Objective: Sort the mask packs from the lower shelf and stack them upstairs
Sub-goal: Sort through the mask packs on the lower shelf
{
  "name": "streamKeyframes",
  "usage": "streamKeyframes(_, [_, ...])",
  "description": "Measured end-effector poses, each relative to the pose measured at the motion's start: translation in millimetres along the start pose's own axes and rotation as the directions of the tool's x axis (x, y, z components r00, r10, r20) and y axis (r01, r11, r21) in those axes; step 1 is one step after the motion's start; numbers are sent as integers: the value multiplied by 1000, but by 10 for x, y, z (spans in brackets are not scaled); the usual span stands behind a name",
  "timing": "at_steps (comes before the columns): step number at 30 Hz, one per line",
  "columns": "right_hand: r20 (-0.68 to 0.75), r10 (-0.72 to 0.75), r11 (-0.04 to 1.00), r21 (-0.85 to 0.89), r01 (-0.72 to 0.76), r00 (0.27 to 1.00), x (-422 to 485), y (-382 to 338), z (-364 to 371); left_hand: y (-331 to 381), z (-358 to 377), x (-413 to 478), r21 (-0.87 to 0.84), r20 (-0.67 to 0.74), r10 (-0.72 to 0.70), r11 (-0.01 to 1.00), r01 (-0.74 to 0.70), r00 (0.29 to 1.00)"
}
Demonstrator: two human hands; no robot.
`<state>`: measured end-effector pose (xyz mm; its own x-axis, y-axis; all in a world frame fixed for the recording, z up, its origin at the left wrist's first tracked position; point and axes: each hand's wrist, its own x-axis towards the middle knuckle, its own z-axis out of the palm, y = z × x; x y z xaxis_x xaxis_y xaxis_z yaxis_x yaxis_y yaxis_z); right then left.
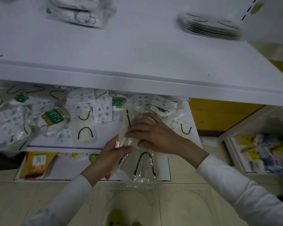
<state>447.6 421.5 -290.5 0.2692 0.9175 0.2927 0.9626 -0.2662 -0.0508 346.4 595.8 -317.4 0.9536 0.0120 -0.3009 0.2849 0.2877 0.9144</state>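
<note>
Both hands meet at the front lip of the lower shelf [108,129]. The left hand [116,149] is clamped on the clear wrap of a cream mask pack [144,165] with black ear loops, which hangs past the shelf edge toward 6 o'clock. The right hand [152,131], at 1 o'clock of the left and almost touching it, lies with fingers spread on a second wrapped pack [127,126] resting on the shelf.

Loose packs crowd the lower shelf. An N95 pack [54,118] and a cream looped pack [85,129] lie at 9 o'clock, printed packs [103,110] at 11, and another looped pack [185,128] at 3. Only a bare strip of shelf shows just left of the hands.

The upper shelf [137,54] overhangs at 12 o'clock, its front edge jutting above the hands. It carries a blurred bagged stack [77,13] at 11 o'clock and a flat stack [211,28] at 1, with wide bare white surface between them.

A yellow package [36,163] sits on the bottom level at 8 o'clock, and a white bin [248,123] of coloured packets stands at 3.
</note>
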Motion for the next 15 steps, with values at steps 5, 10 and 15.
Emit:
streamKeyframes(5, [-90,32,999,23,-30,995,33,28,-6,-51,34,40,-18,-44,-5,1000,4,999])
streamKeyframes(10, [-51,151,988,46,-149,987,-83,184,-106,-46,-20,170,-48,-174,-106,994,100,979])
streamKeyframes(15, [203,687,415,678,-607,698,-211,147,-376,-92,-88,244,-16,-223,-114,993,113,968])
